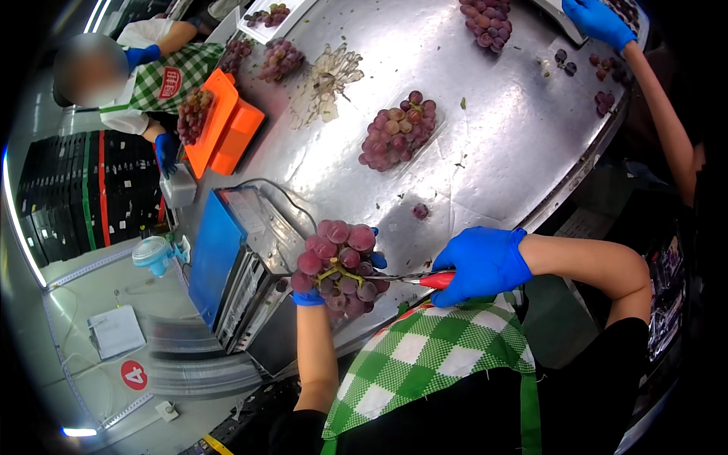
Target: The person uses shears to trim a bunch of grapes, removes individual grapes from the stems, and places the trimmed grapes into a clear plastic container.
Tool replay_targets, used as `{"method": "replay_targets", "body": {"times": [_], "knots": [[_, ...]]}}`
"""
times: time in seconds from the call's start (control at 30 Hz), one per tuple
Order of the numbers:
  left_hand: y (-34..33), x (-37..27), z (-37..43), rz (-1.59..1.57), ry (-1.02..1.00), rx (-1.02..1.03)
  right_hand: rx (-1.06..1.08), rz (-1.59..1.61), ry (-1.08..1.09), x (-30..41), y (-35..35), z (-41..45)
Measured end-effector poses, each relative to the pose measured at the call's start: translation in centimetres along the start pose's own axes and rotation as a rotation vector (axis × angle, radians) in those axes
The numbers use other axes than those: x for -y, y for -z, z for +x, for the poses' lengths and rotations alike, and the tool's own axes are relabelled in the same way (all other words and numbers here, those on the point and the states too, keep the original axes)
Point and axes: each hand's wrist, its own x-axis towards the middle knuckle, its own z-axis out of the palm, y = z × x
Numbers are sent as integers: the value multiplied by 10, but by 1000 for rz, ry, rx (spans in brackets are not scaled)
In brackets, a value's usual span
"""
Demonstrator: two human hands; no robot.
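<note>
A bunch of red grapes point(341, 270) rests in my left hand point(310, 297), which is blue-gloved and mostly hidden beneath the fruit. The bunch's green stem faces up. My right hand point(480, 264), also blue-gloved, grips red-handled snips point(435, 280). Their thin blades reach in among the grapes beside the stem; the blade tips are too small to tell whether they touch it. Beyond my hands, another bunch of grapes point(398, 133) lies in a clear plastic tray on the metal table point(483, 165). A single loose grape point(420, 211) sits nearer to me.
A blue box-shaped device point(219, 256) stands left of my hands, its cable on the table. Past it is an orange scale point(227, 133) bearing grapes, by a co-worker in a checked apron point(170, 77). Another person's gloved hand point(600, 23) is at upper right, near loose grapes point(604, 102).
</note>
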Motion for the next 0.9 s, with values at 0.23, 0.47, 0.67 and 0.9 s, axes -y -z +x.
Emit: {"method": "replay_targets", "body": {"times": [0.23, 0.47, 0.67, 0.9], "knots": [[-1, 3, -2, -160, -4, 42, -113, 92, 71, -15, -17, 9], [-4, 4, 2, -165, 5, 89, -2, 257, 11, -8, -11, 6], [-4, 6, 6, -184, 28, 114, -110, 112, 36, -14, -16, 9], [-6, 13, 9, -217, 76, 160, -332, 97, -97, -29, -15, -11]]}}
